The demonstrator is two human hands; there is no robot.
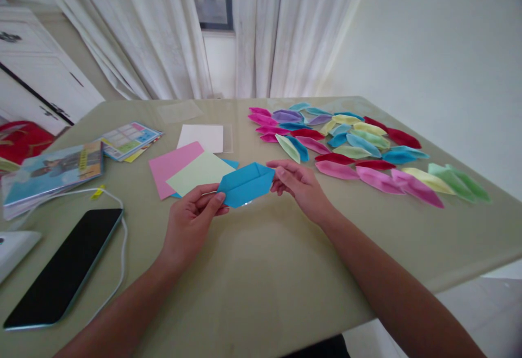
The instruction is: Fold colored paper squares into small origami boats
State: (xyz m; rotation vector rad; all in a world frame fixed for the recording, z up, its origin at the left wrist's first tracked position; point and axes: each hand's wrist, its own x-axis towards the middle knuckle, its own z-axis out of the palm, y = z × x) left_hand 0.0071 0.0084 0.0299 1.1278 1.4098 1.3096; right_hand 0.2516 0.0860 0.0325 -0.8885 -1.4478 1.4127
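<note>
A folded sheet of blue origami paper (pixel 246 184) is held up above the table, its corners turned in and a crease running along its length. My left hand (pixel 191 218) pinches its left end between thumb and fingers. At the opposite end, my right hand (pixel 299 187) grips the right tip the same way. Behind the left hand lie flat sheets: a pale green sheet (pixel 199 172), a pink sheet (pixel 165 169) and a white sheet (pixel 200 137). To the right, many folded paper pieces (pixel 336 170) in pink, red, blue, yellow, green and purple lie in loose rows.
On the left are a black-screened phone (pixel 67 265), a white cable (pixel 124 238), a stack of books (pixel 57 170) and printed cards (pixel 131 138). The table (pixel 261 282) ends near my body. White curtains (pixel 281 32) hang behind it, beside a wall (pixel 440 59).
</note>
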